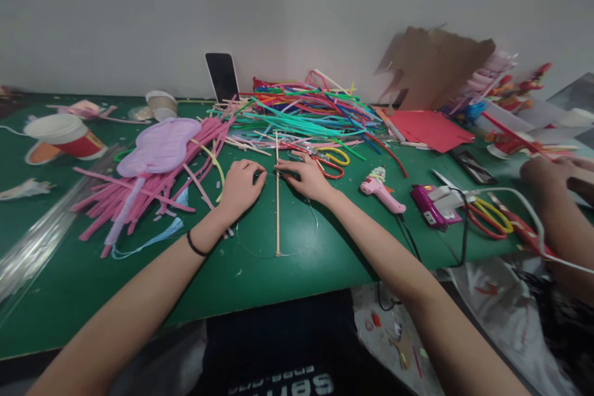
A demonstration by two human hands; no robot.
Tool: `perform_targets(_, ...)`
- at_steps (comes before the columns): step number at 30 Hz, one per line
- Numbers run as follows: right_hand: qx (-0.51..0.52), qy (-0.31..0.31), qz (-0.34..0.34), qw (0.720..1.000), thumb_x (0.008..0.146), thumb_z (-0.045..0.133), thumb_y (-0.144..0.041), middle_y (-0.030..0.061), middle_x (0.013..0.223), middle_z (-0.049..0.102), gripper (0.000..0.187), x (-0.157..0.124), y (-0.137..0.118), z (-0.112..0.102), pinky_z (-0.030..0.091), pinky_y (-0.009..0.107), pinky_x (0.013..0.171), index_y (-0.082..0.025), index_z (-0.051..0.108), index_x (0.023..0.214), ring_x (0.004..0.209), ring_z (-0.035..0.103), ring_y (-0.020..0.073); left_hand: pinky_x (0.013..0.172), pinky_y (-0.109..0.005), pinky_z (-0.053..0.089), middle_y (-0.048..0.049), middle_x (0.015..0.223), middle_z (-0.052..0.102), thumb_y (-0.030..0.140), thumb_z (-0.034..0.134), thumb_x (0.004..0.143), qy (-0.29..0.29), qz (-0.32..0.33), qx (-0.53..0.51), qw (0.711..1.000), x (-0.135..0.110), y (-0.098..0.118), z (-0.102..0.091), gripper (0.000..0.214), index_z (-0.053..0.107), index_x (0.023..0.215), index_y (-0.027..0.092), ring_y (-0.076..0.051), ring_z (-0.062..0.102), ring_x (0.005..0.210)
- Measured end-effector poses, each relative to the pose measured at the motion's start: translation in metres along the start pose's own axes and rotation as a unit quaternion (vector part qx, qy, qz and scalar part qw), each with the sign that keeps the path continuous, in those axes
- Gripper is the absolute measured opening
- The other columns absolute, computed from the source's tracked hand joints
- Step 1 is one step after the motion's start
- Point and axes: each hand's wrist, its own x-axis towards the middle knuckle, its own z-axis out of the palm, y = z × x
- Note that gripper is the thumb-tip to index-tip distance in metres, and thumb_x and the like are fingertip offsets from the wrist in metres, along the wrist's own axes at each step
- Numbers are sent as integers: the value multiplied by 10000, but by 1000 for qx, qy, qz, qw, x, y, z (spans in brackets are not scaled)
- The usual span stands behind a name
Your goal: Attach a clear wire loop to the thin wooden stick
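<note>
A thin wooden stick (278,216) lies upright in view on the green table between my hands. A fine wire (250,252) curves around its lower end, and both sides of the loop run up towards my hands. My left hand (242,189) is just left of the stick, its fingers bent and the tips closed on what looks like the wire. From the right, my right hand (307,178) reaches the stick's upper half, with thumb and index fingertips closed at it. The fingertips partly hide the wire there.
Pink pipe cleaners (153,198) and a lilac fuzzy piece (160,145) lie left, near a paper cup (69,136). Behind are coloured pipe cleaners (306,114), a phone (223,77) and scissors (334,164). A glue gun (383,192) and another person's hand (552,176) are right.
</note>
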Motion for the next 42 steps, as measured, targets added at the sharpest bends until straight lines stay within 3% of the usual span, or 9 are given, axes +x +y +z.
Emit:
perform_targets(22, 7, -6, 2, 1000, 873, 616, -112, -30, 1292, 678, 419, 0, 0, -1, 363, 530, 1105, -309, 691, 1235, 1358, 420, 286, 949, -445, 418, -93, 994, 663, 325, 478, 927, -5, 1, 1, 1000, 0, -2, 2, 213, 656, 929, 208, -284, 561, 1030)
perform_targets(30, -3, 1, -10, 1000, 877, 615, -117, -4, 1280, 688, 379, 0, 0, 0, 367, 492, 1110, -241, 703, 1224, 1340, 425, 292, 944, -439, 422, -101, 997, 666, 307, 480, 927, -1, 4, 3, 1000, 0, -2, 2, 214, 659, 924, 192, -282, 568, 1023)
perform_targets(42, -3, -4, -4, 1000, 880, 619, -137, -27, 1267, 692, 375, 0, 1, 0, 363, 543, 1106, -283, 704, 1215, 1349, 424, 310, 953, -433, 414, -102, 996, 665, 300, 476, 929, 2, -1, 4, 1000, 0, -2, 2, 223, 667, 913, 186, -278, 566, 1024)
